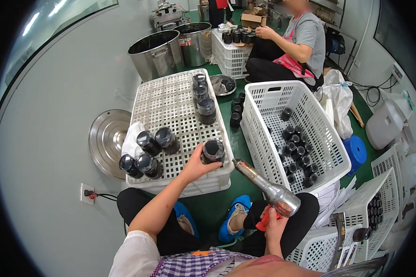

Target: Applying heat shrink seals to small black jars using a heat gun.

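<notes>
My left hand [198, 165] is wrapped round a dark jar [213, 151] with a black lid, which stands at the near right corner of an upturned white crate [171, 104]. In my right hand [274, 222] is a heat gun [268, 188], held by its red handle. Its metal nozzle points up and left toward the jar, a little apart from it. Several more dark jars [167, 140] stand at the crate's near left, beside a crumpled white cloth or plastic [133, 138]. Another row of jars [206, 111] stands along the crate's far right side.
To the right, a white crate [259, 134] holds several dark jars [303, 161]. Jars [235, 119] stand on the floor between the crates. Steel pots [157, 53] and a seated co-worker [300, 44] are farther back. A round steel lid [107, 141] leans at the left wall; a blue stool [354, 152] stands right.
</notes>
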`<state>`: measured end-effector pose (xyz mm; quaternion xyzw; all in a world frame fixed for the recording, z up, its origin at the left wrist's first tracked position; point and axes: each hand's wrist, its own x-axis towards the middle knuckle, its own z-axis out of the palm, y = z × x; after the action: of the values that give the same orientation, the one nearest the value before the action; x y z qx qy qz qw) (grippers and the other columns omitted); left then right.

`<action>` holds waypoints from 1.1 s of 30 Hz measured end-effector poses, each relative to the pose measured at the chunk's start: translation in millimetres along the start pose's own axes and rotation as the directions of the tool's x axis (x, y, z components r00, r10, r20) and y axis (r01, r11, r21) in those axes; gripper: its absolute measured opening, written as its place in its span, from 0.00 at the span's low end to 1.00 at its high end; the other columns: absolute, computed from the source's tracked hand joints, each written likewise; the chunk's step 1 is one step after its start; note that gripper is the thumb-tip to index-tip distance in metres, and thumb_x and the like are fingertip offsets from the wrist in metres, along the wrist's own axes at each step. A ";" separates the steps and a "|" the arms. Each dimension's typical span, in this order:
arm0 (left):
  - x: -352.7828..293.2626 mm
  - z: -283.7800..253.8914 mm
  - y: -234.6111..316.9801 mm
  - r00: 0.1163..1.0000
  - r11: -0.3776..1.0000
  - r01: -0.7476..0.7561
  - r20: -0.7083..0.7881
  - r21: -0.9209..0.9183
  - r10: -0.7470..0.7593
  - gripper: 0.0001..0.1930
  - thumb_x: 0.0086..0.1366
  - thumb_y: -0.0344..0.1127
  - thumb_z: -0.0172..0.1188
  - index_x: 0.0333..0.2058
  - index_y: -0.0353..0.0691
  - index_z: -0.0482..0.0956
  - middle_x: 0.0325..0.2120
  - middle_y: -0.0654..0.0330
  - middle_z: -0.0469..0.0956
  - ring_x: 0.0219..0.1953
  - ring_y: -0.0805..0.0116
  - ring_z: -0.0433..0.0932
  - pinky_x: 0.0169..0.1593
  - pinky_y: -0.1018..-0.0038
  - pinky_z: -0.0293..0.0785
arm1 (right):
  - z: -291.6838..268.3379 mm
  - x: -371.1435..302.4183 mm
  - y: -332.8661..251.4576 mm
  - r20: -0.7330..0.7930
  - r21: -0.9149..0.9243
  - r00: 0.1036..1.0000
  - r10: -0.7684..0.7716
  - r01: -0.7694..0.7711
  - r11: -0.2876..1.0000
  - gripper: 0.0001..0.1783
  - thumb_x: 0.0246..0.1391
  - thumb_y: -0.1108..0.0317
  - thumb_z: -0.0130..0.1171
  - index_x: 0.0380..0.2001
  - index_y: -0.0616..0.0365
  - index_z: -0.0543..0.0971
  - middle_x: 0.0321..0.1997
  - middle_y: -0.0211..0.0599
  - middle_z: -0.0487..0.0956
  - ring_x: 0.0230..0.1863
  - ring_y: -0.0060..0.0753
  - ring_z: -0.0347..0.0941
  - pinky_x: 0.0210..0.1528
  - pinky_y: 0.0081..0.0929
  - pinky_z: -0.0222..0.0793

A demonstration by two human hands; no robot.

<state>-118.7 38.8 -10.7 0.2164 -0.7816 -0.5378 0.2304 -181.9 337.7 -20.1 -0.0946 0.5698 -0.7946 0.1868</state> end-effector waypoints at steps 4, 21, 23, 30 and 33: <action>-3.7 -3.7 -5.9 1.000 0.999 0.003 0.021 -0.045 -0.002 0.35 0.48 0.37 0.72 0.52 0.35 0.64 0.46 0.56 0.70 0.50 0.68 0.68 0.56 0.73 0.62 | -1.2 -3.4 7.2 0.036 -0.042 0.998 -0.043 0.045 0.998 0.16 0.55 0.67 0.56 0.44 0.62 0.67 0.27 0.39 0.74 0.22 0.26 0.71 0.24 0.22 0.70; 7.8 3.1 -13.3 0.999 0.986 -0.033 0.004 -0.163 0.034 0.33 0.48 0.31 0.71 0.52 0.37 0.64 0.46 0.60 0.72 0.51 0.71 0.69 0.56 0.73 0.62 | -9.7 -1.9 7.7 0.063 -0.108 0.998 0.007 0.000 0.994 0.19 0.55 0.64 0.55 0.44 0.66 0.66 0.30 0.40 0.73 0.27 0.28 0.70 0.29 0.23 0.68; 6.4 3.1 -17.4 1.000 0.990 0.003 0.026 -0.138 0.000 0.34 0.48 0.31 0.71 0.53 0.37 0.64 0.47 0.60 0.72 0.52 0.70 0.69 0.57 0.73 0.62 | -9.8 -3.6 9.5 0.046 -0.099 0.998 0.033 -0.028 0.995 0.19 0.55 0.64 0.55 0.43 0.66 0.67 0.30 0.40 0.73 0.27 0.28 0.70 0.29 0.23 0.68; -6.9 3.9 -10.0 0.998 0.996 0.028 0.056 -0.088 -0.023 0.36 0.48 0.34 0.71 0.55 0.37 0.62 0.49 0.58 0.70 0.54 0.68 0.67 0.60 0.70 0.58 | -9.6 -14.9 12.8 0.105 -0.168 0.994 0.039 -0.021 0.986 0.20 0.55 0.61 0.58 0.41 0.66 0.69 0.30 0.39 0.73 0.28 0.27 0.70 0.30 0.23 0.68; -8.2 -1.0 -14.7 0.996 1.000 -0.009 0.085 0.018 0.007 0.36 0.50 0.36 0.70 0.55 0.37 0.62 0.50 0.58 0.70 0.53 0.68 0.67 0.60 0.70 0.58 | -9.7 -16.9 14.1 0.106 -0.211 0.994 -0.003 0.026 0.977 0.19 0.54 0.61 0.59 0.41 0.66 0.69 0.31 0.40 0.74 0.29 0.28 0.71 0.31 0.24 0.68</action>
<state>-110.2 38.1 -25.3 0.1923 -0.7964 -0.5384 0.1972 -167.4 349.0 -35.6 -0.1598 0.6398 -0.7247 0.1997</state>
